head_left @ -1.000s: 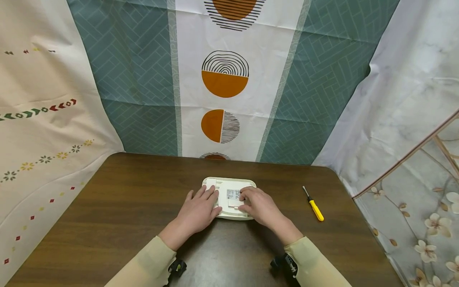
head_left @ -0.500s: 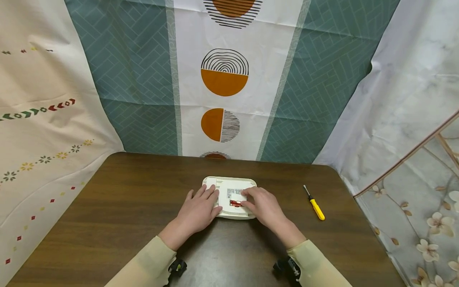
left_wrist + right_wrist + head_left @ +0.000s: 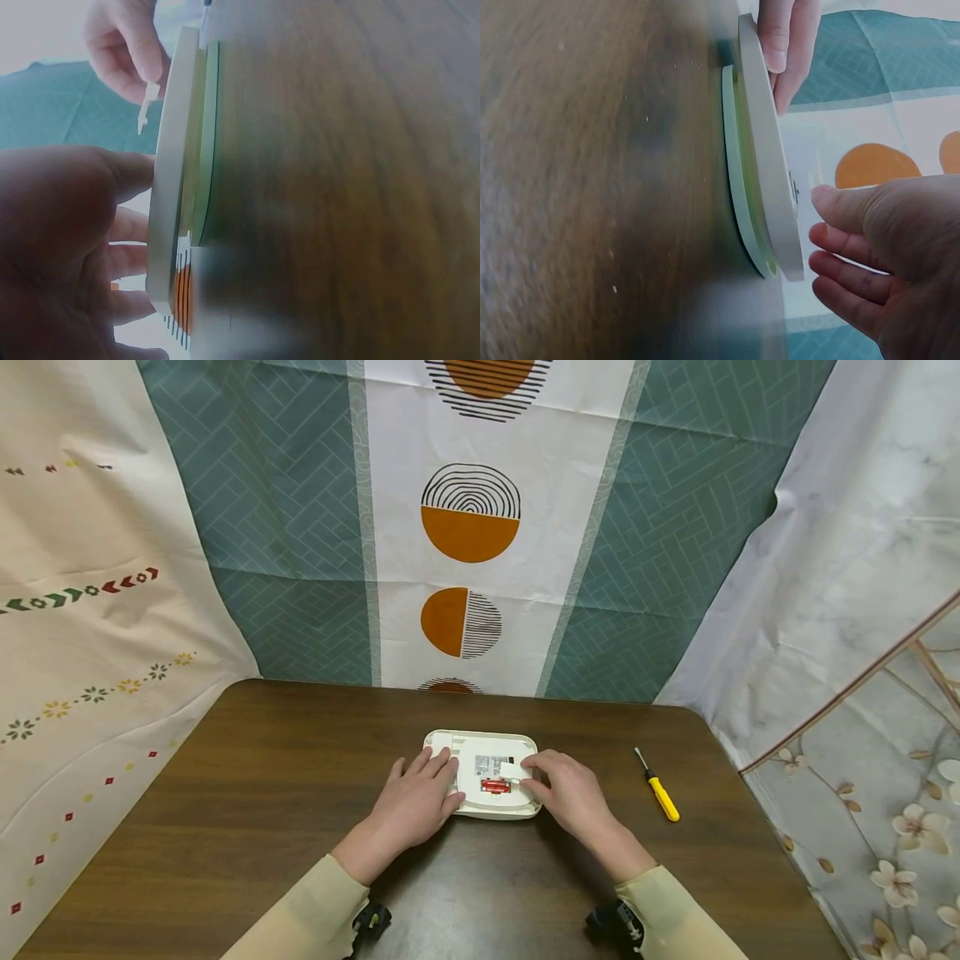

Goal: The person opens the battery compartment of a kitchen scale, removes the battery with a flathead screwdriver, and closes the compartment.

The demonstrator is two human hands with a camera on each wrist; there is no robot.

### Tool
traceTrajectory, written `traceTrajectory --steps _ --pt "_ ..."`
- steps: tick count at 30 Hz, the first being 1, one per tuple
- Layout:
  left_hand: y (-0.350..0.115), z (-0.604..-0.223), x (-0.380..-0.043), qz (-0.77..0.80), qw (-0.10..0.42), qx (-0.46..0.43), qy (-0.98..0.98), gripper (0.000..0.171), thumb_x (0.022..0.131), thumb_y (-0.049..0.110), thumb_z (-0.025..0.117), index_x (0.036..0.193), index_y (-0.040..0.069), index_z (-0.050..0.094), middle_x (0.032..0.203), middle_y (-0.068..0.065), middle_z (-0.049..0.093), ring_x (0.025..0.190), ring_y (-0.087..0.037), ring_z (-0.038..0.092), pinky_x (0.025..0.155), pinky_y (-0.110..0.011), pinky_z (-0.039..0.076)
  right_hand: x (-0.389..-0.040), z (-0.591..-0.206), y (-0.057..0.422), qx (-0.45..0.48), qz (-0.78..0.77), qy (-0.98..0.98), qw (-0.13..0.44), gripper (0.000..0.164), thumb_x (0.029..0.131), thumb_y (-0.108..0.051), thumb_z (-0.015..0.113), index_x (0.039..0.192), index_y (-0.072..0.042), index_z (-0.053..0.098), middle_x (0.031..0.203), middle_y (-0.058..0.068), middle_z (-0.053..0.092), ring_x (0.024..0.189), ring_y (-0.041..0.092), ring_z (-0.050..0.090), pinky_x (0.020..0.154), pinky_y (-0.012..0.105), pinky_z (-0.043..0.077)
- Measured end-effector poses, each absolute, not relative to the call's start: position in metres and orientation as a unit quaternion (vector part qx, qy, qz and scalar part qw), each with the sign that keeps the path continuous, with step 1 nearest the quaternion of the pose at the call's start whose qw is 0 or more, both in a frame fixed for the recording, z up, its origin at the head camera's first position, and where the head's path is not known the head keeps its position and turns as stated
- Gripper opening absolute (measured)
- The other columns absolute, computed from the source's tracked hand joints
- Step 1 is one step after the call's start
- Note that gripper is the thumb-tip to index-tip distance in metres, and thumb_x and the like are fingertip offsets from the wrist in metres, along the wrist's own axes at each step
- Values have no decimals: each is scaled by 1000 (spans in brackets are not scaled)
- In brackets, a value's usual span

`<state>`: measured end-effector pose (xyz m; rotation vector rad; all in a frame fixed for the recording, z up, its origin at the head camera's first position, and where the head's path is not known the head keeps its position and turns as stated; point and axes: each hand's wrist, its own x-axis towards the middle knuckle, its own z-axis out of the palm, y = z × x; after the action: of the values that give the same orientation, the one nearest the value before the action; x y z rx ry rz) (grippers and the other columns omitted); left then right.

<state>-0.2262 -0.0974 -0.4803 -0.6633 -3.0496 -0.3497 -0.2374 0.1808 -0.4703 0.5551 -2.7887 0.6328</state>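
Uncovering of a compartment in a white device (image 3: 468,783). The device lies flat on the table (image 3: 315,760), between the hands. The right hand (image 3: 568,792) pinches the small white cover (image 3: 513,772) between thumb and fingers, just above the device; the left hand (image 3: 416,800) rests on the device's left part, its fingers extended and not curled round anything. The red part (image 3: 495,786) (probably a battery, though too small to tell) sits in the exposed recess. Removal of the cover thus appears complete; what is left, by judgement, concerns the cover, not yet set down, and the red part, still seated. In the frame half a second earlier, the right fingers partly hide the red part; here it shows fully, with the cover drawn rightward, while the left hand keeps its place.
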Motion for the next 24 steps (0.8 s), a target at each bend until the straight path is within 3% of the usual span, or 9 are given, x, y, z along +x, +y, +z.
traceTrajectory --steps 5,15,24 --pt "-97 -480 -226 -112 0 -211 -971 65 113 47 62 165 9 53 174 -13 42 162 -41 34 123 -73 29 -239 -467 188 170 211 -957 106 30 94 -20 91 120 -11 82 121 3 78 111 27 73 95 51 60" --pt "-97 -479 -225 -115 -1 -210 -971 65 113 47 63 164 8 53 174 -14 42 162 -41 33 123 -73 29 -245 -464 216 142 184 -965 121 28 93 -16 92 118 -13 81 115 3 77 93 24 69 80 48 59" --pt "-97 -479 -225 -114 -2 -211 -971 65 112 46 63 165 8 53 174 -14 42 162 -42 34 123 -73 29 -251 -465 243 136 167 -966 144 26 93 -15 92 116 -10 81 114 7 78 91 27 71 78 50 59"
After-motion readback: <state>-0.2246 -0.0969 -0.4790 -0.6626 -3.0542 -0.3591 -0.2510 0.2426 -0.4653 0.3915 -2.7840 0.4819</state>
